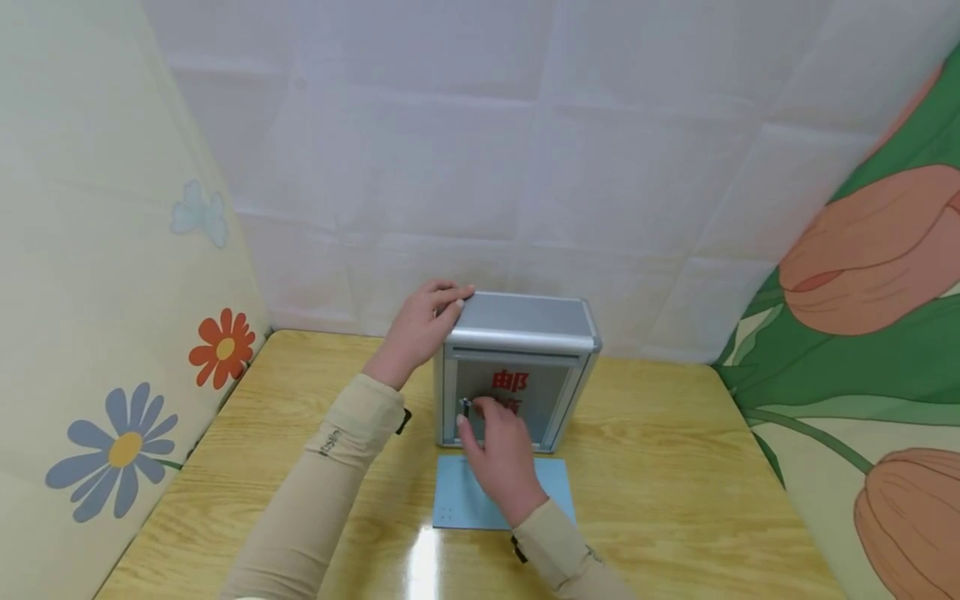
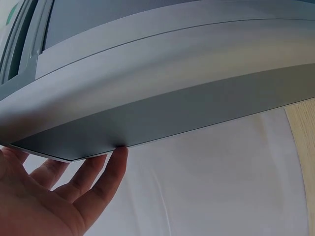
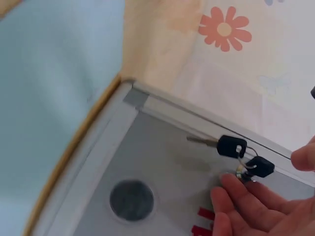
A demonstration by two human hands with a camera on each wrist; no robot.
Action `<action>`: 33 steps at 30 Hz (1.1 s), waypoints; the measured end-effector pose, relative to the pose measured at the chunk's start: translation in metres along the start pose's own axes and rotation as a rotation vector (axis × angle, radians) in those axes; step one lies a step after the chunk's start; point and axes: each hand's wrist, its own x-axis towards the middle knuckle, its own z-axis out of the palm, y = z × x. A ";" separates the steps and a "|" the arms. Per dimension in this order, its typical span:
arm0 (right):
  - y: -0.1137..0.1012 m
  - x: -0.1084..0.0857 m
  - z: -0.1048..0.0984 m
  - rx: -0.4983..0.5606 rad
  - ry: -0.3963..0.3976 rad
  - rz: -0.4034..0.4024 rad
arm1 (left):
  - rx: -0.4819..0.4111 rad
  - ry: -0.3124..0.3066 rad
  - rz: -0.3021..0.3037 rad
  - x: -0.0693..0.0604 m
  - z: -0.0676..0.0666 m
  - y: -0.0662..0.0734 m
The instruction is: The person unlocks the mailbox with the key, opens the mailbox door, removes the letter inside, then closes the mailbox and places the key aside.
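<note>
A grey metal mailbox (image 1: 525, 315) with red characters on its front panel stands upright on the table. My left hand (image 1: 422, 327) rests at its top left corner; in the left wrist view, fingertips touch the edge of the side panel (image 2: 197, 110). My right hand (image 1: 504, 454) is at the front, beside the lock on the panel's left side. A black-headed key (image 3: 261, 167) sits at the lock, and a second key (image 3: 231, 146) hangs from the same ring. Right fingertips (image 3: 229, 181) are close against the lock, while the thumb (image 3: 305, 157) is apart from the keys.
A light blue board (image 1: 555, 483) lies on the wood-grain table (image 1: 660, 483) in front of the mailbox. Behind stands a white cloth backdrop (image 1: 420, 167). Flower-printed panels flank the table, one on the left (image 1: 97, 292) and one on the right (image 1: 862, 350).
</note>
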 end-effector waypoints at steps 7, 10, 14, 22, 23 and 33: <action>0.000 -0.001 0.006 0.125 -0.116 0.099 | -0.007 -0.003 -0.006 0.000 0.000 0.000; -0.001 -0.001 0.008 0.163 -0.133 0.124 | -0.005 -0.005 -0.008 0.000 0.000 0.000; 0.000 0.000 0.010 0.205 -0.131 0.129 | -0.008 -0.004 -0.008 0.000 0.000 0.001; 0.004 -0.001 0.015 0.316 -0.216 0.139 | -0.013 0.001 0.010 0.000 -0.001 0.001; 0.004 -0.001 0.015 0.326 -0.221 0.139 | -0.013 0.000 0.011 0.000 -0.001 0.000; 0.005 0.001 0.017 0.343 -0.216 0.140 | -0.019 -0.002 0.015 0.000 0.000 -0.003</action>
